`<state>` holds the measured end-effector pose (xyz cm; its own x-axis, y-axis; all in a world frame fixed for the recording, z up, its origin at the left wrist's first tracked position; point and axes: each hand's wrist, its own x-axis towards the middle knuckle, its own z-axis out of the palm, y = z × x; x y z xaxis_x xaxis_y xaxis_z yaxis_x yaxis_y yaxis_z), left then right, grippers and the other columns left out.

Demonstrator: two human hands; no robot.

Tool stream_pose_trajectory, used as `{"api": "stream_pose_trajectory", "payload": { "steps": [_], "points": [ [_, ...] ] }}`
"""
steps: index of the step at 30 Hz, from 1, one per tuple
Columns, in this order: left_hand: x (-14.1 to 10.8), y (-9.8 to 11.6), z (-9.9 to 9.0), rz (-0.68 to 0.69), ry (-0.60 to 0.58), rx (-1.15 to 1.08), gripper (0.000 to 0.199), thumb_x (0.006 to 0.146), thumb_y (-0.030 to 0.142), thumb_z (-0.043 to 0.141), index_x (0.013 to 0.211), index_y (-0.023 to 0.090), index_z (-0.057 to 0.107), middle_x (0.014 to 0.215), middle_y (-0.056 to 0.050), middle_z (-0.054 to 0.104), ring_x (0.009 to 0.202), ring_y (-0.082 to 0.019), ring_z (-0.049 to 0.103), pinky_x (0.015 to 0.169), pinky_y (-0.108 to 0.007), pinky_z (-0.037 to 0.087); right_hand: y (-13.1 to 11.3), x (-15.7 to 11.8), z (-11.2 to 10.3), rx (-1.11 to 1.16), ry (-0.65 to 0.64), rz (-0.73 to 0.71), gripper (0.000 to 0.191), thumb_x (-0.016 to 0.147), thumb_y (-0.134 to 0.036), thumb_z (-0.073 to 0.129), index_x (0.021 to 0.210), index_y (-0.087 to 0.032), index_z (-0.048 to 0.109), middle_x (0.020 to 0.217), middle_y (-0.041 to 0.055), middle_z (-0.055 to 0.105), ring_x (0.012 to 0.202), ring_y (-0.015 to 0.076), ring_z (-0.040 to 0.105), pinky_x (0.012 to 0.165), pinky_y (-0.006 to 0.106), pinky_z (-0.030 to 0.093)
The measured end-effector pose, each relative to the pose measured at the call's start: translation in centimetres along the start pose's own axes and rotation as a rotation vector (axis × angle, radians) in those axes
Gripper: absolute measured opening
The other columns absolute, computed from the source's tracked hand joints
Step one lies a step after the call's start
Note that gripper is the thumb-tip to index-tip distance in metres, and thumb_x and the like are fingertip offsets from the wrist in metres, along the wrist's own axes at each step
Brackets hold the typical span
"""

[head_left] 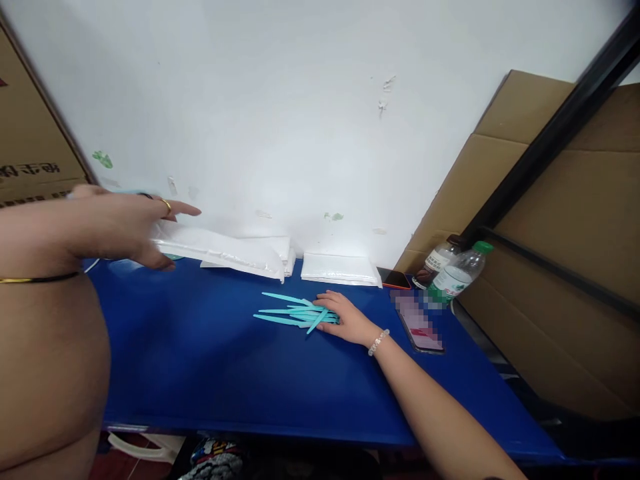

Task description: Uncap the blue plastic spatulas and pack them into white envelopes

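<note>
My left hand point(135, 223), smeared a little by motion, comes in from the left with a ring and a thin bracelet. Between its thumb and fingers is a flat white packet point(220, 247) in clear plastic, raised above the blue table point(200, 373); its index finger points out over the packet. My right hand point(345, 317), with a beaded bracelet at the wrist, rests on the table. Its fingers curl over one end of a loose bunch of slim, tapered turquoise plastic sticks point(285, 311). One stick crosses the others beside the fingertips. The fingers hide the bunch's right end.
White folded packets point(340, 269) lie along the wall, others behind the raised one. At right are a phone point(417, 323), an orange-edged phone point(395, 278) and two bottles point(457, 270). Cardboard point(565, 227) and a black frame bar point(545, 133) border the right; a carton point(35, 120) stands left.
</note>
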<state>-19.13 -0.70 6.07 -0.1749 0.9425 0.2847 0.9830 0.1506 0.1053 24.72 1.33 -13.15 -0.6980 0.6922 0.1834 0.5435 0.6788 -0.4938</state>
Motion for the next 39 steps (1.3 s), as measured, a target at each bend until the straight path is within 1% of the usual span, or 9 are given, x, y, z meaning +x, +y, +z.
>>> {"api": "stream_pose_trajectory", "payload": {
  "steps": [3,10,14,17,21,24,30,35,39],
  "points": [
    [-0.2,2.4,3.7,0.096,-0.308,0.153,0.091,0.043,0.031,0.083,0.128,0.036,0.052,0.096,0.001,0.067,0.098,-0.037,0.059,0.098,-0.059,0.029,-0.4,0.2,0.0,0.047,-0.028,-0.088,0.043,0.085,-0.038,0.058,0.127,-0.029,0.054,0.134,0.0043,0.052,0.132,0.0234,0.037,0.114,0.046,0.023],
    [-1.6,4.3,12.2,0.186,-0.459,0.092,0.096,0.037,0.031,0.080,0.128,0.031,0.053,0.115,-0.011,0.064,0.108,-0.041,0.055,0.098,-0.057,0.032,-0.3,-0.5,-0.7,0.127,-0.063,-0.101,0.043,0.082,-0.036,0.062,0.124,-0.029,0.057,0.130,0.0045,0.056,0.130,0.0251,0.040,0.110,0.046,0.030],
    [-3.2,6.2,12.6,0.341,-0.370,0.004,0.093,0.049,0.045,0.076,0.135,0.028,0.044,0.139,-0.014,0.045,0.126,-0.039,0.040,0.100,-0.053,0.029,0.0,-0.8,-1.3,0.128,-0.005,-0.061,0.059,0.073,-0.038,0.071,0.128,-0.026,0.053,0.127,0.0075,0.056,0.124,0.0273,0.045,0.103,0.045,0.038],
    [-4.4,10.3,13.0,0.645,-0.293,-0.199,0.050,0.080,0.042,0.053,0.129,0.030,0.049,0.135,-0.006,0.051,0.123,-0.028,0.045,0.101,-0.042,0.030,0.0,-0.7,-1.8,0.104,0.021,-0.047,0.037,0.076,-0.032,0.069,0.112,-0.025,0.064,0.113,0.0068,0.062,0.108,0.0244,0.054,0.093,0.040,0.045],
    [-4.9,15.5,15.3,0.851,-0.218,-0.230,0.033,0.085,0.031,0.050,0.117,0.029,0.058,0.121,-0.005,0.059,0.116,-0.024,0.050,0.097,-0.037,0.032,-0.3,-0.8,-2.1,0.100,0.005,-0.050,0.021,0.076,-0.030,0.070,0.095,-0.025,0.070,0.098,0.0052,0.065,0.096,0.0221,0.057,0.083,0.036,0.047],
    [-4.3,16.8,16.8,0.830,-0.230,-0.164,0.026,0.084,0.027,0.048,0.106,0.025,0.063,0.108,-0.007,0.063,0.101,-0.024,0.058,0.087,-0.035,0.039,-0.6,-1.0,-2.3,0.115,-0.007,-0.058,0.024,0.075,-0.032,0.071,0.098,-0.024,0.070,0.097,0.0050,0.066,0.093,0.0213,0.058,0.082,0.035,0.047],
    [-3.3,14.7,16.7,0.764,-0.392,-0.244,0.022,0.078,0.024,0.048,0.093,0.022,0.065,0.091,-0.005,0.062,0.076,-0.019,0.060,0.066,-0.028,0.044,-0.6,-0.8,-2.3,0.117,0.064,0.016,0.030,0.077,-0.036,0.069,0.105,-0.024,0.068,0.103,0.0070,0.064,0.097,0.0214,0.057,0.084,0.034,0.047],
    [-3.4,14.6,16.6,0.729,-0.395,-0.337,0.024,0.076,0.041,0.056,0.090,0.023,0.065,0.094,-0.004,0.063,0.082,-0.020,0.059,0.068,-0.028,0.043,0.1,-0.2,-1.7,0.086,0.073,0.052,0.018,0.079,-0.030,0.067,0.094,-0.022,0.071,0.098,0.0067,0.063,0.093,0.0204,0.058,0.078,0.033,0.048],
    [-3.7,16.1,17.3,0.729,-0.470,-0.283,0.013,0.076,0.034,0.058,0.078,0.023,0.065,0.087,-0.002,0.065,0.080,-0.019,0.059,0.066,-0.028,0.039,0.1,0.0,-1.4,0.096,0.074,0.071,0.015,0.080,-0.030,0.065,0.091,-0.022,0.071,0.093,0.0060,0.064,0.087,0.0192,0.059,0.073,0.031,0.048]
  ]
}}
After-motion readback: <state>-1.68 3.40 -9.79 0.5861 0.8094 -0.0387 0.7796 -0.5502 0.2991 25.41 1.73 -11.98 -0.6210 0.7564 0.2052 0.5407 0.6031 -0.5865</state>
